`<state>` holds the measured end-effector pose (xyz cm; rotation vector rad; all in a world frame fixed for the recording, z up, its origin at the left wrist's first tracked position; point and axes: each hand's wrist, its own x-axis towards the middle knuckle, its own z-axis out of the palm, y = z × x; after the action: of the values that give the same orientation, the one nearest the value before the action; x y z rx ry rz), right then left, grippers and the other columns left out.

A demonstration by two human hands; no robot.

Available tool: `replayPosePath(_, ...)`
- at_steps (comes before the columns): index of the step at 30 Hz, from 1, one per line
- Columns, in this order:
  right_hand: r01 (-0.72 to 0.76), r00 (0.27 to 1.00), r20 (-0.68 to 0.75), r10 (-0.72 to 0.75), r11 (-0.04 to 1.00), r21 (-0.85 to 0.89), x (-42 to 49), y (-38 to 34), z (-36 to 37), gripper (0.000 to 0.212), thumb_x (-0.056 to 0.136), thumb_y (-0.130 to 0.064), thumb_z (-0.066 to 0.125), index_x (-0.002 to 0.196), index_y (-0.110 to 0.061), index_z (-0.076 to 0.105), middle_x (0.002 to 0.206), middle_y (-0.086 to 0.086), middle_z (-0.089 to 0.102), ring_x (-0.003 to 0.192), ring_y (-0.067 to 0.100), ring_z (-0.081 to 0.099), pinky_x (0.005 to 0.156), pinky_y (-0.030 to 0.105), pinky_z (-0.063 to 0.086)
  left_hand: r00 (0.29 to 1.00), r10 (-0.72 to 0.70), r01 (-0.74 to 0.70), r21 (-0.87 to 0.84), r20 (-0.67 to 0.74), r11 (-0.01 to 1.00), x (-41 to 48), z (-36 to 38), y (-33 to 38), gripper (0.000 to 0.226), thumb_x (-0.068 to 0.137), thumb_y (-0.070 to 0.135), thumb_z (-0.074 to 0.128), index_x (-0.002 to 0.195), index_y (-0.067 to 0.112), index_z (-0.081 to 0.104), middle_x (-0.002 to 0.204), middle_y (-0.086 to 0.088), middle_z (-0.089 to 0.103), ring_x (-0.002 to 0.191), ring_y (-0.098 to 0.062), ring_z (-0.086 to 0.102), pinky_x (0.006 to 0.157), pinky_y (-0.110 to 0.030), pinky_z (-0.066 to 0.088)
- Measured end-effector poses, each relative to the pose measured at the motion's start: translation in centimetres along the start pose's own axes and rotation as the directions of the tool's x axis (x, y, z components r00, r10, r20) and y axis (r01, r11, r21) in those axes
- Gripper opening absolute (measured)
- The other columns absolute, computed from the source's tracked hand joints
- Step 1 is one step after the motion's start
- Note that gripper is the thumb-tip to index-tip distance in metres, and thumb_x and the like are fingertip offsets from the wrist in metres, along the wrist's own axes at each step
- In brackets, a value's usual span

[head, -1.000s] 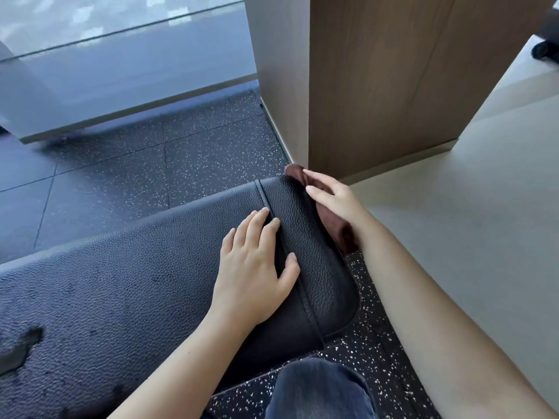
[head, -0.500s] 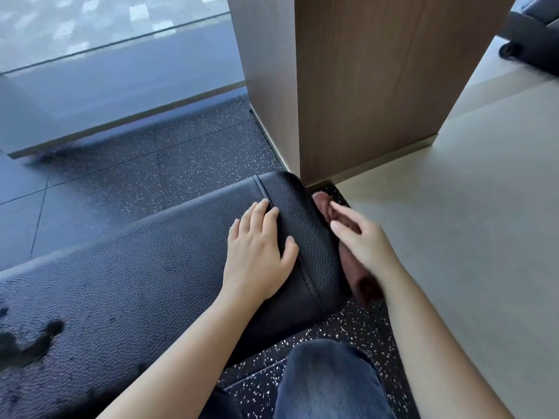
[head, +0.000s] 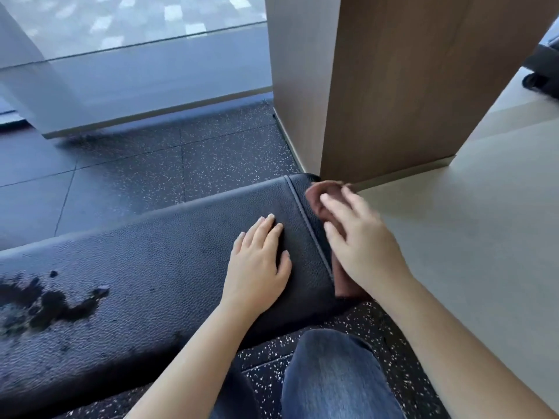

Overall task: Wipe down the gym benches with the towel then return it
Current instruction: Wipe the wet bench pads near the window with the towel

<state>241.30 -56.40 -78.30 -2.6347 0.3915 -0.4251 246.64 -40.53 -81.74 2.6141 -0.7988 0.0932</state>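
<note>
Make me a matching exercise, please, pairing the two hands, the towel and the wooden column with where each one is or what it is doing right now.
Column one:
1. left hand
2. right hand
3. towel
4. wooden column

Column two:
A. stands on the floor just past the end of the bench
B. rests flat on top of the bench
C. reddish-brown, lies against the bench's end face
D. presses the towel with straight fingers

Pairs: 1-B, 2-D, 3-C, 4-A.
</note>
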Motion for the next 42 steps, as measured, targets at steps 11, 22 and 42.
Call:
replayPosePath(11, 0.076, 0.969, 0.247, -0.027, 0.978, -0.194, 12.6, -0.9, 5.5, 0.038, 0.096, -0.033, 0.037, 0.134, -0.028, 0.042, 0.146, 0.007, 0.032, 0.117, 0.038, 0.039, 0.098, 0.043, 0.037, 0.998, -0.045, 0.042, 0.08, 0.033, 0.996, 0.6, 0.3, 0.4, 0.071, 0.08, 0.049, 0.018, 0.14, 0.017, 0.039, 0.152, 0.001, 0.026, 0.141, -0.013, 0.017, 0.112, -0.038, 0.009)
replayPosePath(22, 0.102, 0.992, 0.086, -0.091, 0.985, -0.14, 4.9, 0.6, 4.2, 0.043, 0.093, -0.031, 0.046, 0.135, -0.031, 0.042, 0.152, 0.006, 0.023, 0.116, 0.04, 0.042, 0.095, 0.045, 0.041, 0.997, -0.056, 0.052, 0.08, 0.046, 0.995, 0.5, 0.1, 0.7, 0.071, 0.081, 0.049, 0.017, 0.141, 0.017, 0.036, 0.153, 0.001, 0.024, 0.141, -0.013, 0.015, 0.112, -0.038, 0.007)
replayPosePath(42, 0.111, 0.98, -0.152, -0.127, 0.988, -0.109, -4.5, -1.2, 1.4, 0.034, 0.086, -0.011, 0.059, 0.12, -0.011, 0.062, 0.13, 0.022, 0.052, 0.091, 0.045, 0.057, 0.078, 0.049, 0.052, 0.993, -0.027, 0.032, 0.048, -0.111, 0.998, -3.6, -1.0, 0.2, 0.038, 0.081, 0.021, 0.052, 0.112, 0.003, 0.064, 0.126, -0.018, 0.057, 0.118, -0.033, 0.052, 0.096, -0.046, 0.04)
